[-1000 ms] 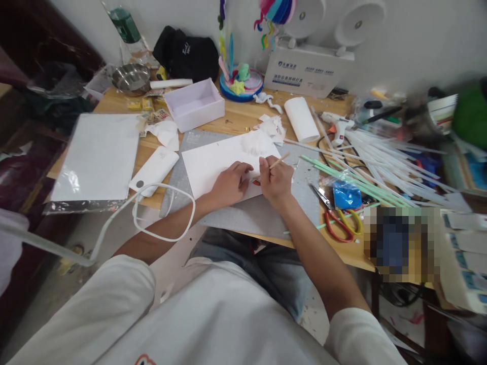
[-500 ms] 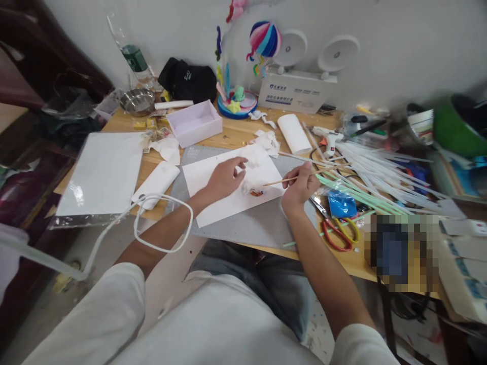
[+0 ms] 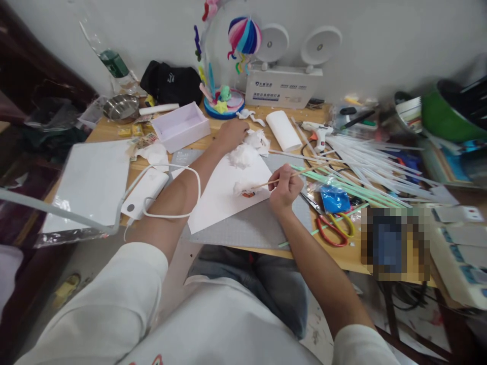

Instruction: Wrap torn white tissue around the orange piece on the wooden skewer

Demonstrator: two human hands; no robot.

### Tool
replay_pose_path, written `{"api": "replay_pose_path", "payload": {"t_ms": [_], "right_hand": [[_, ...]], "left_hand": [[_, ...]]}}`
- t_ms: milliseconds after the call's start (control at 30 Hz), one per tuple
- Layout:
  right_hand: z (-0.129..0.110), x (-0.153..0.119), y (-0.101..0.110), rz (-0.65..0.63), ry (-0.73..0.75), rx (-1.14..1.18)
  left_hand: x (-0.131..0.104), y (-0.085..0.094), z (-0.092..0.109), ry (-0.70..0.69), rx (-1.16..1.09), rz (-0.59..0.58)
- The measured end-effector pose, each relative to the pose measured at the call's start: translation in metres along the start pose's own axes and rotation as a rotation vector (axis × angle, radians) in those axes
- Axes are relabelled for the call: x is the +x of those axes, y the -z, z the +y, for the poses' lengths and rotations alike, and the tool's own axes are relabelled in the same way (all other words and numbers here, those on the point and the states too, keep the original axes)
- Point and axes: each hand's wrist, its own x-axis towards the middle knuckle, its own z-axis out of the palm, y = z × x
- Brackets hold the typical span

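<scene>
My right hand point(image 3: 286, 187) is closed on a thin wooden stick point(image 3: 262, 185), whose left tip touches a small white fluffy piece with an orange patch point(image 3: 245, 190). That piece lies on a white sheet point(image 3: 213, 203) over a grey cutting mat point(image 3: 243, 228). Farther back, my left hand point(image 3: 233, 134) reaches to crumpled white material point(image 3: 259, 141) behind the sheet; its fingertips are at the edge of it, and I cannot make out whether they grip any. A loose white fluffy clump point(image 3: 240, 156) sits on the sheet, just in front of my left hand.
A lilac box point(image 3: 181, 128) and a white power bank point(image 3: 146, 192) with a looped cable stand left. Scissors point(image 3: 331, 230), a glue gun point(image 3: 319, 134) and many white and green strips point(image 3: 365, 157) lie right. A decorated balloon model point(image 3: 224, 104) stands behind.
My left hand has moved from beside the fluffy pieces back to the crumpled material. My right hand still holds the stick at the orange-patched piece. The view has shifted a little.
</scene>
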Motion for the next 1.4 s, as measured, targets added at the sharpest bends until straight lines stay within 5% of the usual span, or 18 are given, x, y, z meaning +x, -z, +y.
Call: {"api": "replay_pose_path", "payload": {"t_ms": [167, 300, 433, 567, 700, 1133, 1400], "right_hand": [[0.001, -0.001, 0.001, -0.026, 0.017, 0.033], [-0.001, -0.001, 0.001, -0.014, 0.014, 0.020], [0.000, -0.005, 0.002, -0.062, 0.067, -0.024], [0.003, -0.012, 0.005, -0.158, 0.141, -0.071], [0.005, -0.018, 0.005, -0.239, 0.190, -0.119], [0.006, -0.016, 0.003, -0.203, 0.088, -0.150], [0.001, -0.013, 0.003, -0.193, 0.103, -0.063]], "left_hand": [[0.003, 0.001, -0.008, 0.046, -0.133, 0.179], [-0.021, 0.016, 0.003, 0.132, -0.345, 0.293], [-0.091, 0.029, 0.022, 0.172, -0.568, 0.309], [-0.177, 0.023, 0.043, 0.363, -0.899, 0.222], [-0.222, 0.009, 0.058, 0.506, -1.102, 0.185], [-0.239, 0.000, 0.078, 0.674, -1.476, 0.080], [-0.232, 0.000, 0.083, 0.598, -1.441, 0.101]]}}
